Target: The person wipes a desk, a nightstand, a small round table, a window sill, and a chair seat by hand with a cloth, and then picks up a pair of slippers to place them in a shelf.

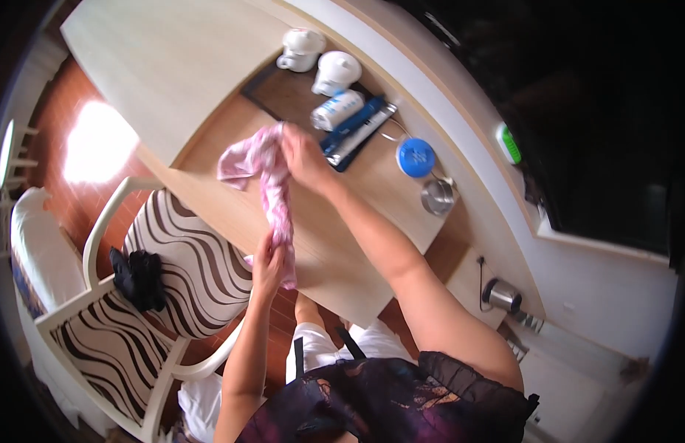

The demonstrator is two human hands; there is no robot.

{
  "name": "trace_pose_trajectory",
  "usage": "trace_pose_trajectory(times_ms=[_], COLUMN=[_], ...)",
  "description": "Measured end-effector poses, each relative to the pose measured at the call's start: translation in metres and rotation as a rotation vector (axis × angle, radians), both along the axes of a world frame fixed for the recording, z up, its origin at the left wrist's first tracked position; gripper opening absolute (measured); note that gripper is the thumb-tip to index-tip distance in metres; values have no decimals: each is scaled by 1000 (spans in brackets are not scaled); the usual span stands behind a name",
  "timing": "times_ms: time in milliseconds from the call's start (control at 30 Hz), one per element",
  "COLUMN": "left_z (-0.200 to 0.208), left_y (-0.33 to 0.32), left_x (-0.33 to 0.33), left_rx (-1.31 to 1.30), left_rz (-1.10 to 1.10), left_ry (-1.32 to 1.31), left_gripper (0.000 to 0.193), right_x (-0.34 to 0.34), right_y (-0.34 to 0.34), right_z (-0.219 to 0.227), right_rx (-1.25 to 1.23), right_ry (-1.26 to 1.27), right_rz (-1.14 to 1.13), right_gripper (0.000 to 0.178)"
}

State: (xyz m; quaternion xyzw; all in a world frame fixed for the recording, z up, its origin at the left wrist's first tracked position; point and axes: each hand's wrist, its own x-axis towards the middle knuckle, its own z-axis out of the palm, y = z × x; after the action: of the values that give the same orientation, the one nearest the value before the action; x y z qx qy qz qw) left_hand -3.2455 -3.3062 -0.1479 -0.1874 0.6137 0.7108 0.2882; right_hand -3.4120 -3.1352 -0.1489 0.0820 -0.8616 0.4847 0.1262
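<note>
Away at eight o'clock from the pink cloth stood a white-framed chair with brown-and-cream wavy stripes (198, 255), a crumpled black cloth (138, 279) bunched upon it! Then the action: the left hand (266, 264), down at six o'clock, had its fingers closed round the lower end of the pale pink patterned cloth (274, 196). That cloth stretched between both hands over the pale wooden desk (324, 240), one flap out at ten o'clock, and there was the right hand (305, 159), at one o'clock, gripping the top! Beyond it, also at one, sat a white lidded cup (338, 72); at half past two, a round blue object (415, 157); at three, a shiny steel cup (437, 197).
</note>
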Motion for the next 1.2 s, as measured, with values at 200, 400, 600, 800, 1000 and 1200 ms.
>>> trace_pose_trajectory(times_ms=[200,400,600,800,1000,1200], left_z=[60,-53,2,-56,-72,-49], left_y=[56,104,225,360,320,235], left_x=[85,111,39,13,3,2], left_rx=[-4,-305,-426,-801,-531,-428], left_rz=[-497,-562,-483,-1094,-997,-1031], left_ry=[183,263,901,1485,1497,1370], left_gripper=[34,20,31,29,12,33], right_x=[201,167,263,316,327,297], right_y=[97,108,145,152,221,224], right_z=[21,-49,-82,-52,-68,-32], right_rx=[-73,637,589,511,369,119], right_ry=[-224,-339,-138,-153,-73,-103], right_rz=[-678,-549,-253,-517,-867,-652], right_gripper=[32,41,37,33,32,30])
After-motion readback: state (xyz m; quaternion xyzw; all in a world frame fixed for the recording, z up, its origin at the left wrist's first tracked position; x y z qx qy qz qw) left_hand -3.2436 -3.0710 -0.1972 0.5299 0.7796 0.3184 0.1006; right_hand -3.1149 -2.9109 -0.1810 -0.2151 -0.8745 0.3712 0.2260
